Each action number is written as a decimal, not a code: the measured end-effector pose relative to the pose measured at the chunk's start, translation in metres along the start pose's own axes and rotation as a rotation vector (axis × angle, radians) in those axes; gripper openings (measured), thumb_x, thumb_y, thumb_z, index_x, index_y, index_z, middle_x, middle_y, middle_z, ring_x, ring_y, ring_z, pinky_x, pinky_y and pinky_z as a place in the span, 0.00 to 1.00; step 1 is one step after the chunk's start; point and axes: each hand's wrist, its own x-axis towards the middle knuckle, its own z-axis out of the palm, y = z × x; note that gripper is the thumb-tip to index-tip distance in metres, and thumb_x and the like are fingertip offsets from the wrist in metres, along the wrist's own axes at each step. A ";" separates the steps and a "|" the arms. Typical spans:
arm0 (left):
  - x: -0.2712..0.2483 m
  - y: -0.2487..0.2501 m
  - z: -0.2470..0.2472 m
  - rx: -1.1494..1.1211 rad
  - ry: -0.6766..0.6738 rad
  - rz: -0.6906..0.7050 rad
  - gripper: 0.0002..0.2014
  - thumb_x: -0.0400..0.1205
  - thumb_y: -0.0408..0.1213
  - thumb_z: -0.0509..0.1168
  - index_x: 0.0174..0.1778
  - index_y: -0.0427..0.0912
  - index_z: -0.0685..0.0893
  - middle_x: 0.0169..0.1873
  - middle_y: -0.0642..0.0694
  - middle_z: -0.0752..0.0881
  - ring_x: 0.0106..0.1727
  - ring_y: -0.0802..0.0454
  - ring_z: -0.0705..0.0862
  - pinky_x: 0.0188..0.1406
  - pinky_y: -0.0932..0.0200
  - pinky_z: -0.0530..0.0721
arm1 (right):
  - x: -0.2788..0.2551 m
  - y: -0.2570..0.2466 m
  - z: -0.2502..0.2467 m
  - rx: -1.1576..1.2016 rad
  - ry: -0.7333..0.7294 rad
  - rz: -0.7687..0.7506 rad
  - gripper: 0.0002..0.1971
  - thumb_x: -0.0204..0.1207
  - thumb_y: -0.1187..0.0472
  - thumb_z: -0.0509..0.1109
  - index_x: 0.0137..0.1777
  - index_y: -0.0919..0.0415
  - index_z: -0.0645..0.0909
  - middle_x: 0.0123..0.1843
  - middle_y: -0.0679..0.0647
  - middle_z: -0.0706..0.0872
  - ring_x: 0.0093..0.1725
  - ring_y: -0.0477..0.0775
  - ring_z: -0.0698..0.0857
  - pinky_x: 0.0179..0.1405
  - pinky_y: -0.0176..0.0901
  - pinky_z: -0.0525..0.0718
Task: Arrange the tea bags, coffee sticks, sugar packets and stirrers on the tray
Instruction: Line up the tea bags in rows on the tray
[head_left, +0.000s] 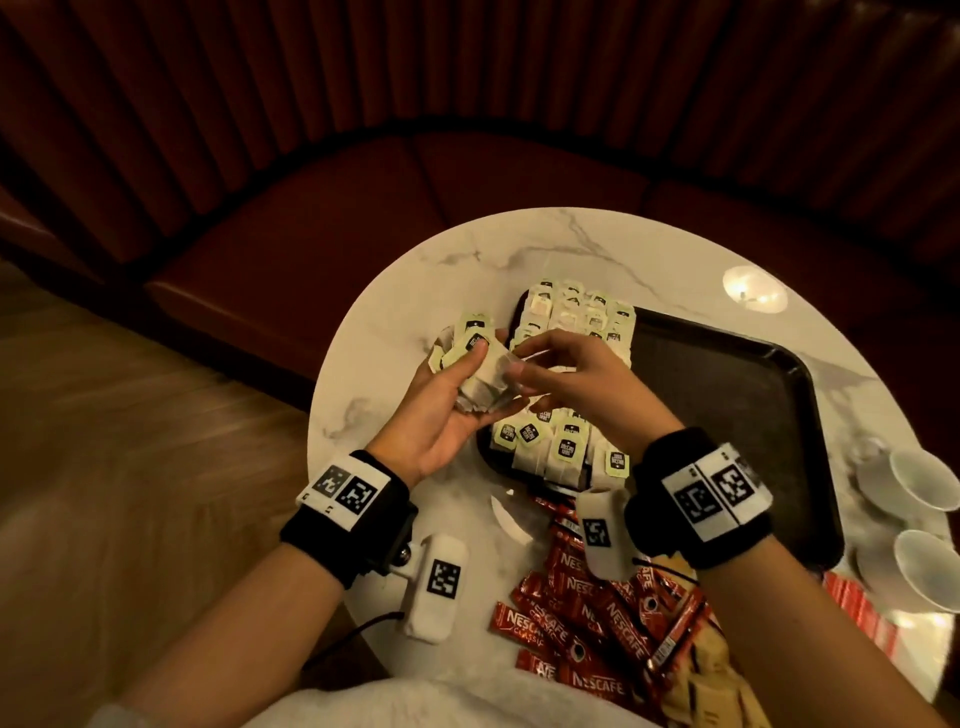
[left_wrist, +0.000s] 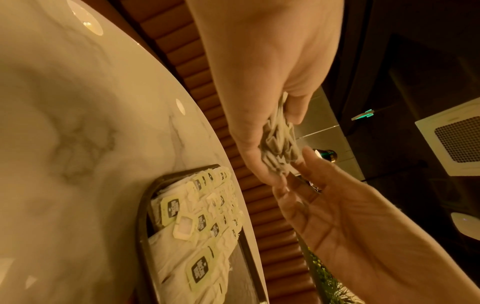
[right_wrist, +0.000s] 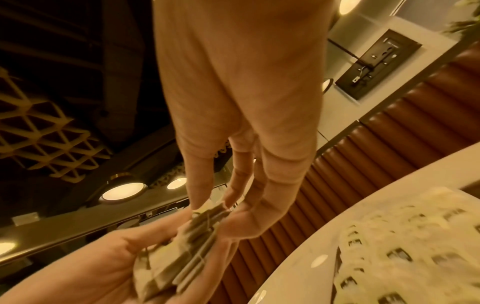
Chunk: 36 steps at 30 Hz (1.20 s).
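Observation:
My left hand grips a bundle of tea bags with green-and-black tags, palm up, above the tray's left edge. The bundle shows between its thumb and fingers in the left wrist view. My right hand pinches the top tea bag of that bundle with thumb and forefinger. Below both hands, rows of tea bags lie on the left part of the dark tray, with more at its near left corner. Red coffee sticks are heaped on the table near me.
The round marble table stands before a curved red-brown booth seat. Two white cups stand at the right edge. Red-striped packets lie beside the coffee sticks. The tray's right half is bare.

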 end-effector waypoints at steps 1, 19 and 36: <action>-0.001 -0.001 0.002 0.009 -0.004 0.007 0.25 0.77 0.41 0.66 0.71 0.39 0.79 0.61 0.33 0.86 0.60 0.39 0.87 0.57 0.42 0.87 | -0.001 0.004 0.003 0.030 0.015 0.005 0.14 0.78 0.59 0.75 0.60 0.64 0.84 0.52 0.62 0.89 0.42 0.48 0.88 0.40 0.37 0.87; -0.004 -0.003 0.010 0.065 0.019 0.105 0.24 0.78 0.25 0.69 0.71 0.30 0.75 0.56 0.32 0.88 0.50 0.40 0.90 0.41 0.51 0.91 | -0.018 0.018 -0.005 0.308 0.193 0.009 0.09 0.75 0.68 0.76 0.52 0.64 0.81 0.43 0.53 0.90 0.43 0.51 0.88 0.44 0.41 0.87; -0.004 -0.004 0.021 0.159 -0.018 0.184 0.24 0.71 0.35 0.75 0.63 0.37 0.81 0.53 0.38 0.90 0.47 0.45 0.90 0.37 0.57 0.90 | -0.028 0.030 0.004 0.681 0.232 -0.002 0.10 0.75 0.68 0.73 0.54 0.69 0.82 0.42 0.55 0.90 0.41 0.50 0.89 0.49 0.38 0.89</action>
